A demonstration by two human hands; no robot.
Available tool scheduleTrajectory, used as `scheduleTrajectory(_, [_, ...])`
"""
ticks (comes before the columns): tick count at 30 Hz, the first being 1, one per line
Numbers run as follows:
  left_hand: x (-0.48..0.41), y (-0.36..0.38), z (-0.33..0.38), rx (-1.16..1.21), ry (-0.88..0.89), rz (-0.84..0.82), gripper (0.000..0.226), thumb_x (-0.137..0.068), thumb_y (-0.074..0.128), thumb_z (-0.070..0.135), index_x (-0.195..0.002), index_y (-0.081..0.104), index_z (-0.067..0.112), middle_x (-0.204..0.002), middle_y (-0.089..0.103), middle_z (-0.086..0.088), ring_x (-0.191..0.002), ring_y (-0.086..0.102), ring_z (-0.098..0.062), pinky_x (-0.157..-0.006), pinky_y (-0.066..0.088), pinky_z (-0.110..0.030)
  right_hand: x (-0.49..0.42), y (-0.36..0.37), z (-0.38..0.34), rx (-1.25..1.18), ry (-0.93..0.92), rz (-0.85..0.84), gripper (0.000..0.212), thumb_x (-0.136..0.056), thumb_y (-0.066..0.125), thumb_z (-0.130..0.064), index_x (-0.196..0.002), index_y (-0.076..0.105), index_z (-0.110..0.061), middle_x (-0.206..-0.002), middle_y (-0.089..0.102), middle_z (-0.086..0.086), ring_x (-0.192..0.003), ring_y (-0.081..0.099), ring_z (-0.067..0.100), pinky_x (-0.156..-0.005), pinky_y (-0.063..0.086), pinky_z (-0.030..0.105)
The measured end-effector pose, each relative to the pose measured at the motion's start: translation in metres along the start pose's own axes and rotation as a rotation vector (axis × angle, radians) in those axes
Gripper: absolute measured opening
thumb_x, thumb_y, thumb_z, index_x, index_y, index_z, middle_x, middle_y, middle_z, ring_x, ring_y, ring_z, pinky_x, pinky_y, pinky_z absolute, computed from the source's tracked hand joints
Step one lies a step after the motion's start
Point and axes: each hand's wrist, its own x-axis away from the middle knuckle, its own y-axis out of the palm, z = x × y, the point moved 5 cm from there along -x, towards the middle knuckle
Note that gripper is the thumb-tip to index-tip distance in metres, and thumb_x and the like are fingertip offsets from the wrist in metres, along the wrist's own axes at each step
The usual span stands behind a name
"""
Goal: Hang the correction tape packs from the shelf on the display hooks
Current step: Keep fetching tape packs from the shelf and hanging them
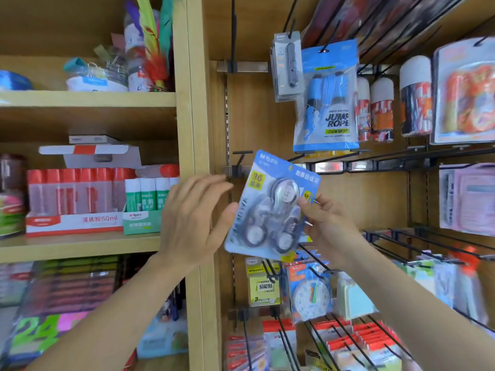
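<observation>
Right hand (329, 226): pinches correction tape pack (270, 207).
Left hand (192, 220): spread, thumb touching it.
Progress: pack not yet on hook (242, 156).

Right hand (330, 226) pinches the pack (271, 207); left hand (192, 218), fingers straight, perhaps touches it.

We see a person's two arms, bare as far as the picture's lower edge shows them. The left forearm (120, 311) is slim and smooth, and so is the right forearm (396, 295). The left hand (191, 218) is bare, with long, slender fingers and faint knuckle creases on its back. The right hand (328, 226) is bare too; slight blur hides its finer detail.
</observation>
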Motion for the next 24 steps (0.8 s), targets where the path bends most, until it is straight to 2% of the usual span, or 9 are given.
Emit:
scheduleTrajectory(3, [0.011,0.013,-0.020,-0.228,-0.040,-0.109,0.055,-0.095,0.054,0.037,-0.143,0.054,0.009,-0.156,0.044,-0.007,-0.148,0.035,-0.026,-0.121,0.027,-0.044,0.000,-0.018,0.003,0.025,0.019,0.119,0.015,-0.095,0.061,-0.013,-0.107,0.065,-0.005,-0.094,0.071,0.015,-0.079,0.069,0.026,-0.066,0.060,0.036])
scheduleTrajectory(5, [0.020,0.022,-0.022,-0.312,-0.045,-0.156,0.068,-0.092,0.055,0.033,-0.153,0.039,0.006,-0.164,0.029,-0.009,-0.154,0.021,-0.026,-0.124,0.021,-0.049,0.000,-0.027,0.003,0.037,-0.002,0.165,0.008,-0.097,0.059,-0.011,-0.097,0.067,-0.010,-0.086,0.074,0.009,-0.071,0.071,0.021,-0.061,0.058,0.032])
scheduleTrajectory(8, [0.025,0.025,-0.025,-0.333,-0.119,-0.135,0.076,-0.091,0.052,0.030,-0.158,0.025,0.006,-0.167,0.020,-0.010,-0.156,0.014,-0.024,-0.125,0.021,-0.051,-0.004,-0.036,0.001,0.084,-0.049,0.205,0.014,-0.098,0.059,-0.012,-0.089,0.069,-0.017,-0.083,0.075,0.004,-0.071,0.071,0.018,-0.060,0.057,0.031])
scheduleTrajectory(12, [0.027,0.024,-0.025,-0.342,-0.114,-0.125,0.075,-0.092,0.051,0.030,-0.158,0.026,0.006,-0.167,0.021,-0.010,-0.156,0.014,-0.023,-0.125,0.020,-0.049,-0.008,-0.038,-0.003,0.145,-0.098,0.259,0.010,-0.098,0.061,-0.011,-0.093,0.068,-0.016,-0.087,0.076,0.001,-0.078,0.072,0.018,-0.069,0.058,0.035])
scheduleTrajectory(15, [0.028,0.024,-0.026,-0.326,-0.121,-0.117,0.075,-0.092,0.052,0.030,-0.158,0.026,0.007,-0.167,0.021,-0.009,-0.156,0.013,-0.021,-0.127,0.016,-0.044,-0.010,-0.035,-0.004,0.166,-0.126,0.285,0.006,-0.098,0.061,-0.011,-0.098,0.067,-0.014,-0.084,0.076,-0.003,-0.076,0.072,0.015,-0.065,0.059,0.032])
scheduleTrajectory(17, [0.029,0.023,-0.026,-0.319,-0.127,-0.100,0.073,-0.092,0.053,0.029,-0.158,0.029,0.007,-0.166,0.024,-0.009,-0.156,0.015,-0.021,-0.127,0.015,-0.042,-0.012,-0.034,-0.006,0.171,-0.146,0.303,0.004,-0.097,0.062,-0.012,-0.098,0.065,-0.013,-0.084,0.076,-0.004,-0.077,0.071,0.015,-0.070,0.059,0.034])
scheduleTrajectory(21, [0.030,0.022,-0.025,-0.303,-0.123,-0.063,0.070,-0.092,0.054,0.028,-0.156,0.033,0.006,-0.165,0.028,-0.010,-0.155,0.019,-0.023,-0.125,0.022,-0.045,-0.018,-0.031,-0.011,0.183,-0.178,0.304,0.004,-0.097,0.062,-0.012,-0.095,0.065,-0.014,-0.086,0.076,-0.002,-0.081,0.071,0.017,-0.079,0.059,0.041])
scheduleTrajectory(24, [0.030,0.021,-0.024,-0.300,-0.132,-0.054,0.070,-0.093,0.054,0.028,-0.156,0.034,0.007,-0.165,0.028,-0.010,-0.155,0.019,-0.022,-0.124,0.024,-0.045,-0.022,-0.031,-0.011,0.156,-0.180,0.310,0.006,-0.098,0.061,-0.011,-0.093,0.064,-0.015,-0.086,0.076,-0.003,-0.081,0.071,0.016,-0.076,0.060,0.038])
